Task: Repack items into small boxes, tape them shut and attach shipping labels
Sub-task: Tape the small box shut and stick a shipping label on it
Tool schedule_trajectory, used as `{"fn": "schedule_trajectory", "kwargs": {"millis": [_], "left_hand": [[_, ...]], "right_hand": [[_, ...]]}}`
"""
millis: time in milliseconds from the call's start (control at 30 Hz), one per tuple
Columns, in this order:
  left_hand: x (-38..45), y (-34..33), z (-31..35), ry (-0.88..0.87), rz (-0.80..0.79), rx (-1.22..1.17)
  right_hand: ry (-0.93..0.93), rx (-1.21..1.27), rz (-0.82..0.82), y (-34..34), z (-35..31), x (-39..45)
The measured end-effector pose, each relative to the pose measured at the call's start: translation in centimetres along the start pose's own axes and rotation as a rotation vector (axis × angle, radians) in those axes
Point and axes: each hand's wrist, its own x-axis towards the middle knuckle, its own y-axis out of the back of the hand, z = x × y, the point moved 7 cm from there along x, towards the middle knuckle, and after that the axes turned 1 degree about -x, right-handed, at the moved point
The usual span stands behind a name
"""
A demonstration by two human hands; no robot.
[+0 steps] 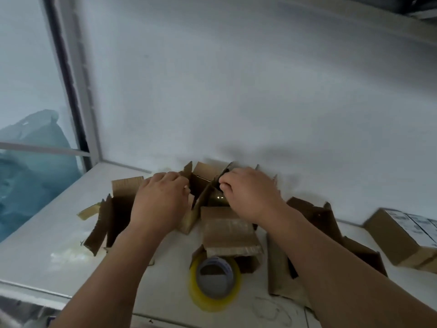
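White counter runs along a plain white wall; its back edge meets the wall. At the counter's left end there's a window frame, with a blurred teal shape behind the glass. Can't tell what it is.

Middle of the counter, close to the back edge: an open small cardboard box, flaps up. Both hands are on it. Left hand lies over the box's left side, fingers curled onto the left flap. Right hand is at the right side, fingertips pinching a dark flap edge at the top. Something shiny sits inside the box, too dim to identify.

Just in front of that box: another box with its taped flap hanging toward the front edge. Touching it on the near side, a roll of clear yellowish packing tape lies flat near the front edge.

Left of the hands: an opened box with flaps splayed. Right of the forearm: more open cardboard, flattened and tilted pieces. At the counter's right end near the wall, a closed box with a white label on top, print unreadable.

Glossy patches show on the counter's left part.
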Motion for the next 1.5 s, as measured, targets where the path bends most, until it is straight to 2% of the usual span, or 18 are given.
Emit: {"fn": "schedule_trajectory", "kwargs": {"millis": [167,233,500,633,767,933,1067,1167,1233,1500], "left_hand": [[1.8,0.5,-5.0,0.108,0.053,-0.04],[2.4,0.1,-6.1,0.133,0.026,-0.048],[5.1,-0.4,-12.1,0.282,0.043,-0.199],[6.1,-1.3,-14.0,0.332,0.033,-0.27],[6.5,-2.3,-14.0,0.325,-0.024,-0.277],[6.9,-3.0,-13.5,0.303,-0.078,-0.299],[6.9,-3.1,-13.8,0.317,-0.089,-0.329],[6.7,-3.0,-14.0,0.333,-0.094,-0.361],[6.7,-2.9,-13.9,0.333,-0.092,-0.375],[6.0,-1.9,-13.0,0.333,-0.081,-0.415]], "right_hand": [[0.026,0.05,-0.035,-1.9,-2.9,5.6],[0.04,0.085,-0.068,-2.9,-3.9,8.0],[0.1,0.137,-0.276,-7.3,-8.3,16.2],[0.057,-0.022,-0.492,-10.3,-9.0,18.8],[-0.134,-0.052,-0.754,-14.3,-8.0,19.3],[-0.073,-0.102,-0.936,-18.0,-8.4,18.3],[0.091,-0.295,-0.875,-17.2,-9.1,18.0],[0.096,-0.24,-0.852,-16.2,-9.0,17.8],[0.085,-0.168,-0.781,-14.9,-8.6,18.2],[-0.02,0.326,-0.329,-8.4,-5.8,18.2]]}}
